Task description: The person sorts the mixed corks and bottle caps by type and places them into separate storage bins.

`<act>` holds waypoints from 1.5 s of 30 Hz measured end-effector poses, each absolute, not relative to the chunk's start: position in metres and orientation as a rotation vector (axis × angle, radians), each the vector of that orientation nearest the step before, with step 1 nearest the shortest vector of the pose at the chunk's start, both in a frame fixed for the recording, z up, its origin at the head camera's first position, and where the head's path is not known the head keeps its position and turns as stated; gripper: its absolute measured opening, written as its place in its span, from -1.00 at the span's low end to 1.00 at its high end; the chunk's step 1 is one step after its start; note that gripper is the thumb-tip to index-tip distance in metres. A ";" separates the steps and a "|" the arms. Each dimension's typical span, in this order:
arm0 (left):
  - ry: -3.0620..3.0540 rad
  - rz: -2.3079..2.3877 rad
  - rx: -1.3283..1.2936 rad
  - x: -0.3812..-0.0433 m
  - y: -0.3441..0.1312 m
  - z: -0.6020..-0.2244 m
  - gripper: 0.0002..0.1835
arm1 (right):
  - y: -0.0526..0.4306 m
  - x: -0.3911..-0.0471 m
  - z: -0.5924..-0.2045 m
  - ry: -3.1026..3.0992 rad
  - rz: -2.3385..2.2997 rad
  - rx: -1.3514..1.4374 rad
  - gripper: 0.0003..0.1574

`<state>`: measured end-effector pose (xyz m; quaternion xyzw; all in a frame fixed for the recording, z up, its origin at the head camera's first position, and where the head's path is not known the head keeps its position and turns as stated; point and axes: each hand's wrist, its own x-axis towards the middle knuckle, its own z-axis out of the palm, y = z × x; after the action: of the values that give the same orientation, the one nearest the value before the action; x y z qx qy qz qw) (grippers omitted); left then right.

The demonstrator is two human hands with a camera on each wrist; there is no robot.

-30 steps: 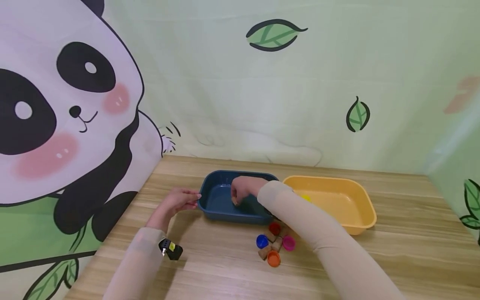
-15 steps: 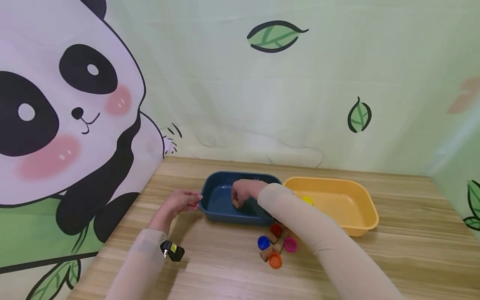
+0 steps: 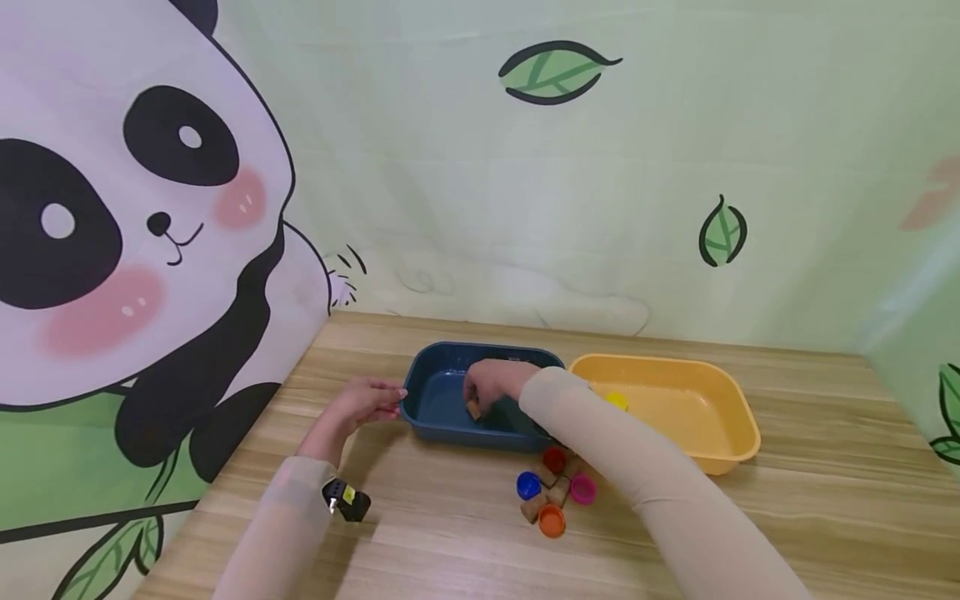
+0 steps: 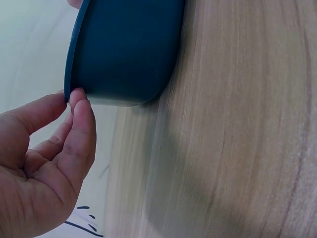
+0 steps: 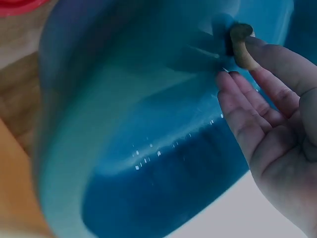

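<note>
Near the middle of the tabletop's far edge point(image 3: 427, 328), a dark blue tub point(image 3: 438, 404) and a yellow tub point(image 3: 693, 421) stand side by side, the blue one nearer the left edge. At the blue tub's left end, the left hand point(image 3: 369, 402) pinches the rim between thumb and fingertips; the left wrist view shows these on either side of the lip, with the other fingers bent loosely below. A small black device point(image 3: 350, 502) sits at that wrist, beside the cuff of a pale sleeve point(image 3: 277, 525).

The right hand point(image 3: 491, 382) reaches over the blue tub's near side and down inside it. Its thumb and forefinger close on a brown cork piece point(image 5: 241, 47), while the remaining fingers are gently bent and hold nothing. The cork piece is inside the blue tub, over its floor; whether it touches the floor I cannot tell.

Between the blue tub and the tabletop's near side lies a tight cluster: a red cup point(image 3: 554, 459), a blue cup point(image 3: 528, 485), a pink cup point(image 3: 583, 489) and an orange cup point(image 3: 552, 521), with several brown corks point(image 3: 558, 492) among them. The orange cup is the nearest to the near side. A yellow round piece point(image 3: 617, 401) lies inside the yellow tub toward its left end, close to the right sleeve point(image 3: 622, 442). Behind the tabletop hangs a pale green backdrop point(image 3: 420, 150) printed with leaves and a large panda point(image 3: 180, 242).
</note>
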<state>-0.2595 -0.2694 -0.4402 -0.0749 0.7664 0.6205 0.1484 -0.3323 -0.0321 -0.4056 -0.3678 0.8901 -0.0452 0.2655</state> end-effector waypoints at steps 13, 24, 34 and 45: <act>2.206 1.789 -0.208 -0.260 -0.270 -0.440 -0.54 | 0.000 -0.341 -0.338 2.500 -0.311 -1.059 -0.53; 2.197 1.786 -0.210 -0.259 -0.270 -0.441 -0.53 | 0.047 -0.311 -0.278 2.554 -0.627 -1.143 -0.58; 2.211 1.775 -0.214 -0.258 -0.271 -0.440 -0.55 | 0.094 -0.266 -0.263 2.659 -0.922 -1.135 -0.64; 2.212 1.764 -0.210 -0.259 -0.270 -0.440 -0.57 | 0.140 -0.229 -0.297 2.675 -1.076 -1.080 -0.69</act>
<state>-0.2595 -0.2695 -0.4397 -0.0732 0.7706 0.6147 0.1515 -0.2290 0.1398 -0.2969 -0.3506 0.8684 -0.3493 0.0313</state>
